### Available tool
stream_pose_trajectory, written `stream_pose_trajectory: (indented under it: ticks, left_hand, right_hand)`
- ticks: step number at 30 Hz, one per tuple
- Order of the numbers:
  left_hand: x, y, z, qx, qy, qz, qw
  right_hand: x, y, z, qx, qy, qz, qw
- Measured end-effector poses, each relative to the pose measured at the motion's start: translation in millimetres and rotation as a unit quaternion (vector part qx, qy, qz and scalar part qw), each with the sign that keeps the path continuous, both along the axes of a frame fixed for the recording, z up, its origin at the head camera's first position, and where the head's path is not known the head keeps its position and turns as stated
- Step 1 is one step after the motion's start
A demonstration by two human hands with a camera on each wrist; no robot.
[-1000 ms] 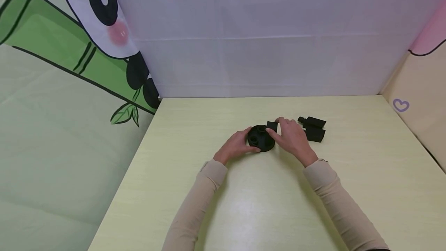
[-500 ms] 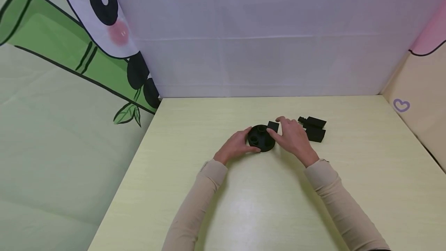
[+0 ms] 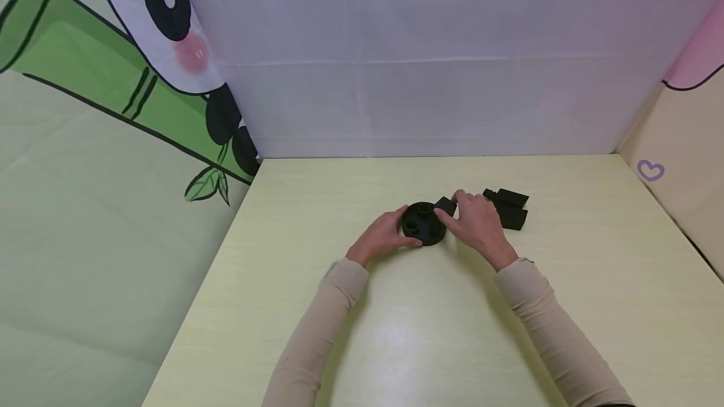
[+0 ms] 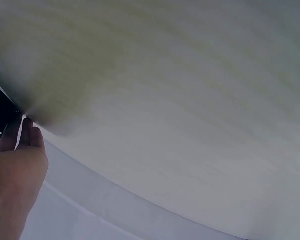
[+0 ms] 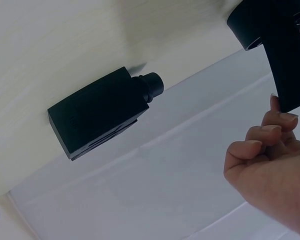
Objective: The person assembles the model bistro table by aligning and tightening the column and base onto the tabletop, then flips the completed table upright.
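Note:
A round black base (image 3: 432,226) with raised ring-like sockets lies on the table. My left hand (image 3: 383,236) holds its left side, thumb at the near edge and fingers at the far edge. In the left wrist view that hand (image 4: 17,175) reaches a dark piece (image 4: 2,107) at the frame's edge. My right hand (image 3: 476,223) pinches a black rectangular block (image 3: 446,205) at the base's far right side. From the right wrist view, the block (image 5: 287,65) stands over the base (image 5: 245,25), and the right hand (image 5: 270,155) has its fingers curled at the block's end. How block and base join is hidden.
Right of the right hand lie two more black blocks (image 3: 511,217), close together. One block (image 5: 97,112) shows a round peg at its end. The pale table (image 3: 396,331) meets a lilac cloth wall (image 3: 424,99) behind and printed cloth on both sides.
The block in my right hand has turned clockwise and shifted slightly right, with the right fingers moving along. My left hand and the round base have stayed nearly still.

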State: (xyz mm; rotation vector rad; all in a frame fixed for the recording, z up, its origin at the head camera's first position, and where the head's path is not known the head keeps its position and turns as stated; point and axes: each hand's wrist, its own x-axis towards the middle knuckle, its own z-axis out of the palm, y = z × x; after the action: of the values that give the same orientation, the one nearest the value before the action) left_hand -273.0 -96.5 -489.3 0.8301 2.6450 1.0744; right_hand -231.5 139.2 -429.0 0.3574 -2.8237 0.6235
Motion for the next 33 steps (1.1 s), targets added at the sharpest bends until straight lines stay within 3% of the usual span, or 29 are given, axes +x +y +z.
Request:
stream_pose_trajectory:
  ticks: [18, 33]
  left_hand:
    - [-4.5, 4.0, 0.5, -0.005, -0.007, 0.01, 0.9999]
    - [-7.8, 7.2, -1.7, -0.013, -0.014, 0.024, 0.9995]
  right_hand:
    - [-6.1, 5.8, 3.5, 0.018, 0.003, -0.008, 0.9998]
    - [-6.4, 8.8, 5.7, 0.021, -0.024, -0.016, 0.9994]
